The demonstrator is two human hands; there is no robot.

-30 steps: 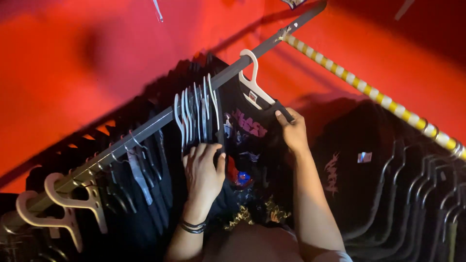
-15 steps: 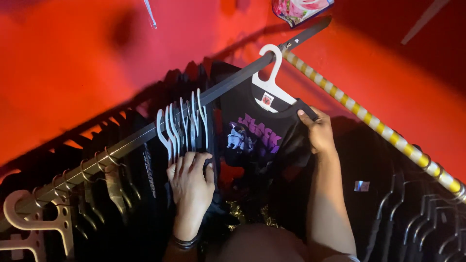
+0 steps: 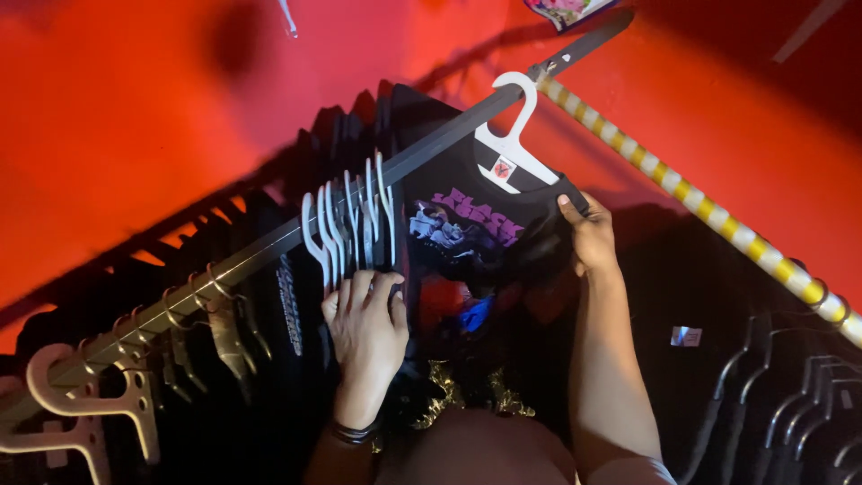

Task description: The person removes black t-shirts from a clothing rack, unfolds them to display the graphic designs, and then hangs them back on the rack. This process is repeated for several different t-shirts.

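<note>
1. Right hand [image 3: 588, 235]: fingers pinched on the shoulder edge of a black printed T-shirt [image 3: 471, 229]
2. Black printed T-shirt: hangs on a white hanger [image 3: 514, 144] hooked over the dark clothes rail [image 3: 431, 153], graphic facing the camera
3. Left hand [image 3: 366, 328]: fingers close together, pressed against a bunch of pale hangers [image 3: 350, 220] just left of the shirt
4. Dark garments [image 3: 269, 305]: packed along the rail further left
5. Yellow-and-white striped pole [image 3: 709, 211]: runs diagonally at right
6. Red wall [image 3: 135, 117]: behind the rail
</note>
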